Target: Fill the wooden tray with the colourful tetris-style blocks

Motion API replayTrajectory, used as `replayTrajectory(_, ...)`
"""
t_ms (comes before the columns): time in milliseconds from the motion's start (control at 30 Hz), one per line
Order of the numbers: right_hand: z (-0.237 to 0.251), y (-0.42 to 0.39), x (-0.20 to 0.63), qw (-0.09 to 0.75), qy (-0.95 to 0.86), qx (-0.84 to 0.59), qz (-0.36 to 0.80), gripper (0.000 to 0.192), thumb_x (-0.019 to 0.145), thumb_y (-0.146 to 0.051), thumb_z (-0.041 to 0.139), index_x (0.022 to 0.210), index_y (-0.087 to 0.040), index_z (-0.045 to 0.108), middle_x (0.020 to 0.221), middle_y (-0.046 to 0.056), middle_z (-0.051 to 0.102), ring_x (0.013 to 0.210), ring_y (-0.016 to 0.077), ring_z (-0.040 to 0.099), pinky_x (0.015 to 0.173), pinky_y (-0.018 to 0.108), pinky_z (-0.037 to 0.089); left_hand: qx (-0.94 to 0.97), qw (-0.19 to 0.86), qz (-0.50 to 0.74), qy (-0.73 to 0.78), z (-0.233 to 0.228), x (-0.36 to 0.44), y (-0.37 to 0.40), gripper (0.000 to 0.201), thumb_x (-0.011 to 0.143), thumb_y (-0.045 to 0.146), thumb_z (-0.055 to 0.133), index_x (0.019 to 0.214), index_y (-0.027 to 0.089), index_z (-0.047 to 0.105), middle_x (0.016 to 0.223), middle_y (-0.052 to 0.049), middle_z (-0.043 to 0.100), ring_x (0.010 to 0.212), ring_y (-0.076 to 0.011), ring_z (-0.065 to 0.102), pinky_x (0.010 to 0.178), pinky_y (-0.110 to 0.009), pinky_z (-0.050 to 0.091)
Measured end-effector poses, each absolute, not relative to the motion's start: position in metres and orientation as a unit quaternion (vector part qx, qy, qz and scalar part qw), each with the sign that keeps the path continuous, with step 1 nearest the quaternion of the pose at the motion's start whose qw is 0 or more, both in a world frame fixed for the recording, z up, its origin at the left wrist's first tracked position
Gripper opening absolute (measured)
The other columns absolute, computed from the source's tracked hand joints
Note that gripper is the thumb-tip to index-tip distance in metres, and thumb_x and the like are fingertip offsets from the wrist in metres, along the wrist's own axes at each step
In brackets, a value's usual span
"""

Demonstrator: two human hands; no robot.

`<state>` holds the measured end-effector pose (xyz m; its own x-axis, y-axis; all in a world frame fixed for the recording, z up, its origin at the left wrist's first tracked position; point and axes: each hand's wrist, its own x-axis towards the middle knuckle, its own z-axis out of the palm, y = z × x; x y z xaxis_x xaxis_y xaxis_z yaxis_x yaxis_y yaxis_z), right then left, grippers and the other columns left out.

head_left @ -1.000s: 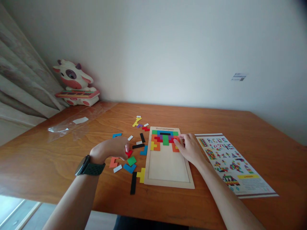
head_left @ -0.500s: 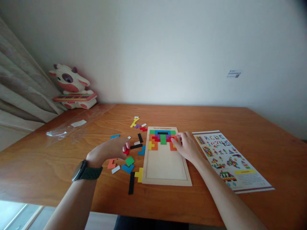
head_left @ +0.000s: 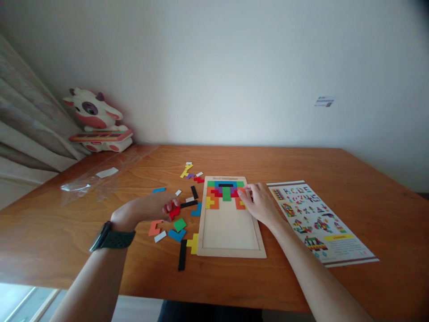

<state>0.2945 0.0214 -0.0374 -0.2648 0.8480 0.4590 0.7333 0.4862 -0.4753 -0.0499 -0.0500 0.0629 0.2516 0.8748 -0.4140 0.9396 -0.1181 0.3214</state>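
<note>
A wooden puzzle tray [head_left: 231, 252] lies on the table in front of me, its far end filled with coloured block pieces [head_left: 225, 193]. My right hand [head_left: 259, 205] rests on the tray's right side, fingertips on an orange piece there. My left hand [head_left: 150, 209], with a dark watch on the wrist, pinches a red piece [head_left: 173, 210] just left of the tray. Loose pieces lie around it: a green square [head_left: 179, 224], a blue one [head_left: 175, 235], a yellow one [head_left: 193, 243], a long black bar [head_left: 182, 255] and an orange one [head_left: 154, 228].
A printed pattern sheet [head_left: 318, 221] lies right of the tray. A toy cow [head_left: 95, 123] sits at the table's far left corner by a curtain. A clear plastic bag [head_left: 100, 176] lies on the left. More loose pieces [head_left: 191, 172] sit beyond the tray.
My left hand's fingers have closed on the red piece and shifted slightly left. My right hand stays on the tray's right side. The view has drifted a little.
</note>
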Motion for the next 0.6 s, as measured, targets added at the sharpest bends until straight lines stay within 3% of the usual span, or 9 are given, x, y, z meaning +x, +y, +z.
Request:
replayTrajectory(100,-0.0366,0.0213,0.2951,0.341,-0.791,-0.499,0.089,0.034,0.096,-0.050,0.049,0.102,-0.019,0.062,0.101,0.014,0.064,0.093,0.0284,0.065,0.083,0.043,0.054,0.713,0.312,-0.062,0.626,0.0557,-0.0559,-0.0450,0.035,0.058,0.030,0.071,0.092,0.022,0.067,0.086,-0.001,0.072,0.082,-0.0200,0.066,0.068,-0.025,0.047)
replayTrajectory(400,-0.0381,0.0227,0.2958,0.345,-0.796,-0.492,0.077,0.035,0.096,-0.051,0.050,0.101,-0.018,0.062,0.099,0.014,0.064,0.092,0.0289,0.065,0.084,0.044,0.053,0.679,0.342,-0.043,0.649,0.0519,-0.0569,-0.0432,0.033,0.056,0.034,0.077,0.086,0.021,0.070,0.082,-0.003,0.075,0.080,-0.0222,0.069,0.067,-0.027,0.049)
replayTrajectory(600,-0.0393,0.0228,0.2965,0.341,-0.797,-0.492,0.082,0.036,0.096,-0.051,0.049,0.103,-0.019,0.062,0.102,0.014,0.064,0.094,0.0282,0.064,0.081,0.042,0.054,0.711,0.325,-0.043,0.622,0.0552,-0.0580,-0.0451,0.023,0.066,0.041,0.073,0.077,0.020,0.070,0.079,-0.002,0.074,0.077,-0.0206,0.067,0.065,-0.026,0.047)
